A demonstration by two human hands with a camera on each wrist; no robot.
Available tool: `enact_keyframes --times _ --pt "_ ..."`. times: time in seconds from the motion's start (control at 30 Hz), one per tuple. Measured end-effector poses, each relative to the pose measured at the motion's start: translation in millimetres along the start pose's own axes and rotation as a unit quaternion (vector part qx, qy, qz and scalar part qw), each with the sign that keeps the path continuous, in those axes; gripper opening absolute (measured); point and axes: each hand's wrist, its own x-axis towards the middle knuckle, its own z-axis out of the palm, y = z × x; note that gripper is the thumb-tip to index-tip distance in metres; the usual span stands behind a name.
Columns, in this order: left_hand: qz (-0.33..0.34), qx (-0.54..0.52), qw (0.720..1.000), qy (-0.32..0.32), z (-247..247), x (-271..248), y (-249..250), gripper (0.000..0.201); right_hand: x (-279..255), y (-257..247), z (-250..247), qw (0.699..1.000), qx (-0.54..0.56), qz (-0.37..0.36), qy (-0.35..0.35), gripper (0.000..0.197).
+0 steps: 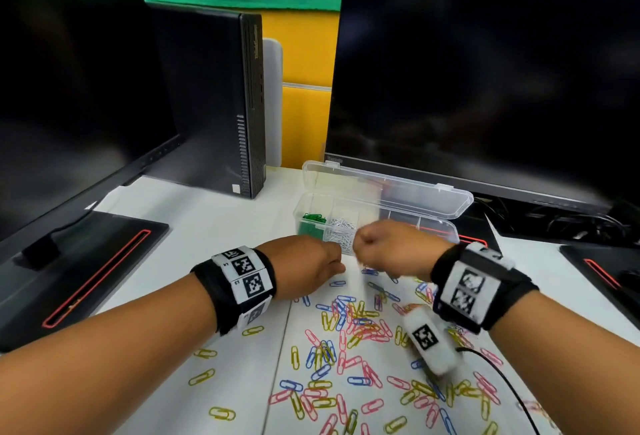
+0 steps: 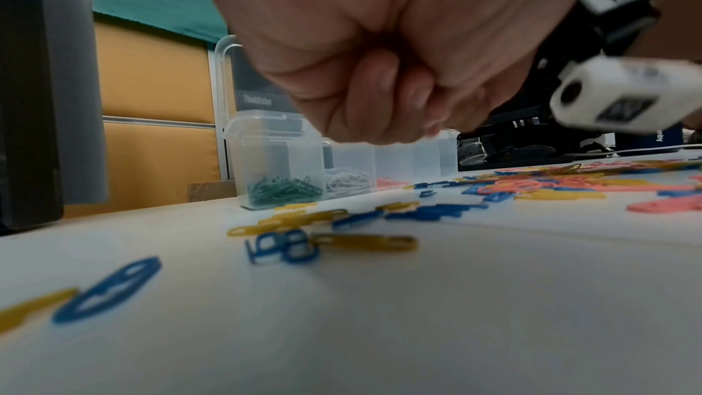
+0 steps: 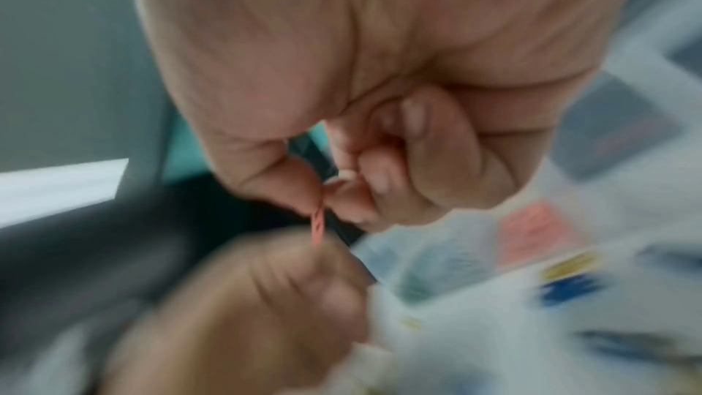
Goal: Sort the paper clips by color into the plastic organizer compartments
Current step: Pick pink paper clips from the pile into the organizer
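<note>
A clear plastic organizer (image 1: 298,215) (image 2: 273,143) stands open at the back of the white desk, its lid tipped back. Green clips (image 1: 312,223) (image 2: 285,188) fill its left compartment and white clips (image 1: 343,232) (image 2: 347,180) the one beside it; a few pink clips (image 2: 391,183) lie in the third. My right hand (image 1: 381,247) (image 3: 323,188) hovers in front of the organizer and pinches a pink clip (image 3: 317,226) between thumb and forefinger. My left hand (image 1: 308,264) (image 2: 379,95) (image 3: 266,296) sits just left of it, fingers curled, with nothing showing in it. Loose pink, blue and yellow clips (image 1: 360,327) cover the desk below both hands.
Behind the organizer stands a large dark monitor (image 1: 485,88); a second monitor (image 1: 69,88) and a small black computer (image 1: 214,105) are at the left. Monitor bases (image 1: 86,261) (image 1: 606,271) flank the work area. A black cable (image 1: 512,386) crosses the clips at the lower right.
</note>
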Motion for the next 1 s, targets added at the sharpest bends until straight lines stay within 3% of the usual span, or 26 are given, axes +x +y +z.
enact_keyframes --times 0.03,0.1,0.17,0.23,0.3,0.4,0.47,0.57,0.7,0.87,1.0 --pt "0.012 -0.013 1.0 0.003 1 0 -2 0.017 0 0 -7 0.982 0.187 0.002 0.0 0.011" --pt "0.027 -0.022 0.999 -0.003 1 0 -4 0.023 0 0 -21 0.875 0.484 0.017 -0.015 0.011" --pt "0.027 -0.023 0.999 -0.005 0 -1 -3 0.024 -1 -1 -27 0.793 0.608 0.024 -0.022 0.011" --pt "0.029 -0.023 0.999 -0.006 0 -1 -2 0.023 -2 -1 -30 0.758 0.651 0.023 -0.027 0.01" --pt "0.03 -0.022 0.999 -0.012 0 0 -2 0.023 -3 -2 -30 0.76 0.649 0.028 -0.029 0.019" --pt "0.03 -0.021 0.999 -0.007 2 1 -3 0.022 -1 2 -30 0.774 0.632 0.042 -0.018 0.049" --pt "0.023 -0.026 0.999 0.019 0 0 -2 0.02 -1 3 -30 0.777 0.628 0.049 -0.016 0.054" --pt "0.039 -0.029 0.991 0.121 -8 -3 -4 0.026 -2 4 -25 0.772 0.633 0.055 -0.022 0.049" --pt "0.115 -0.017 0.962 0.246 -23 -7 8 0.032 -4 -3 -14 0.745 0.665 0.021 -0.056 0.034" --pt "0.129 0.049 0.962 0.235 -25 0 16 0.037 -8 -13 -4 0.717 0.691 -0.011 -0.086 0.021" --pt "0.168 0.073 0.954 0.237 -25 2 21 0.022 -12 -8 2 0.695 0.715 0.001 -0.072 0.018"
